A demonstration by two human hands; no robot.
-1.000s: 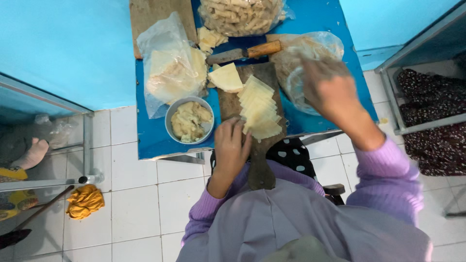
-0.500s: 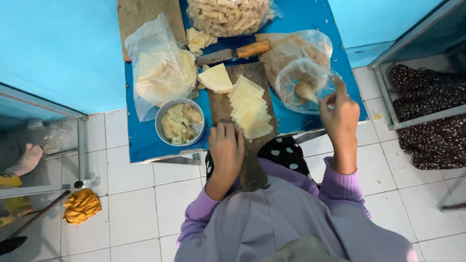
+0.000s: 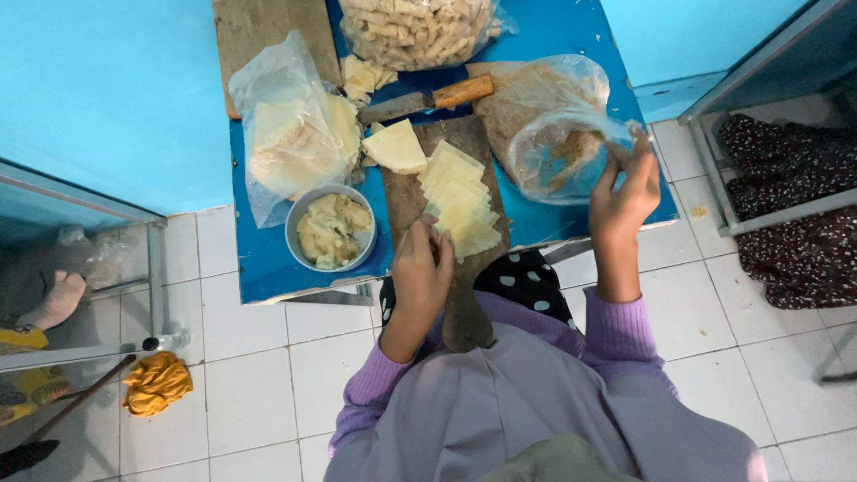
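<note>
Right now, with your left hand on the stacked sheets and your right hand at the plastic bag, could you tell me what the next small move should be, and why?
Probably lift the top sheet off the stack of pale sheets with the left hand. Its fingers already rest at the stack's near edge on the wooden board, while the right hand pinches the rim of the clear plastic bag, so it looks occupied.

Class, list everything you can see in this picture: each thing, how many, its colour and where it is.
table: one, blue, centre
board: one, brown wood, on table
wrapper squares: one fanned stack, pale yellow, on board
bowl: one, grey, filling inside, left of board
knife: one, wooden handle, above board
bags: three, clear plastic, on table
cloth: one, yellow, on floor
left hand: at the squares
right hand: pinching a bag
</note>
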